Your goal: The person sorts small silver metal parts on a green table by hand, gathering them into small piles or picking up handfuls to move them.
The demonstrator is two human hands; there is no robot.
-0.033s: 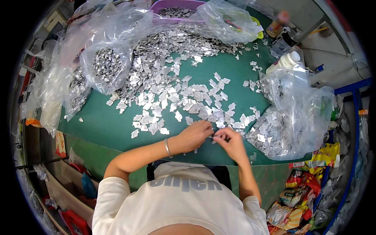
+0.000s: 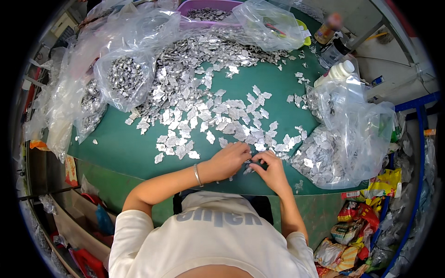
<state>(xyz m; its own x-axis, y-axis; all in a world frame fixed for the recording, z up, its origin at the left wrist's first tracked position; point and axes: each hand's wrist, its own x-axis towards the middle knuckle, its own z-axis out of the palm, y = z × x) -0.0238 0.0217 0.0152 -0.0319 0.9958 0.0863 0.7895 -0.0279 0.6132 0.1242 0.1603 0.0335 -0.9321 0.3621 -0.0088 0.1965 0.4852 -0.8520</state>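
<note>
Both hands work close together over the near part of a green tabletop [image 2: 296,88]. My left hand [image 2: 232,160], with a bangle on its wrist, is closed, its fingertips bent in toward the right hand; what they grip is hidden. My right hand [image 2: 271,170] is closed too, thumb and forefinger curled toward the left fingertips; what they pinch is too small to make out. A small silvery metal piece [image 2: 248,170] shows just by the right thumb tip. Beyond the hands lie many flat, wavy-edged silver metal plates [image 2: 227,111], spread loosely over the table.
Farther back is a heap of small metal parts [image 2: 204,46], with a purple basin [image 2: 185,7] behind. Clear bags of parts [image 2: 125,78] stand at left; another bag of plates [image 2: 324,155] sits at right, near a white bottle [image 2: 340,72]. Colourful packets [image 2: 347,231] lie below the table's right side.
My right hand has shifted slightly, its thumb a little lower and nearer me, with the small metal piece beside it now lower. My left hand stays almost in place.
</note>
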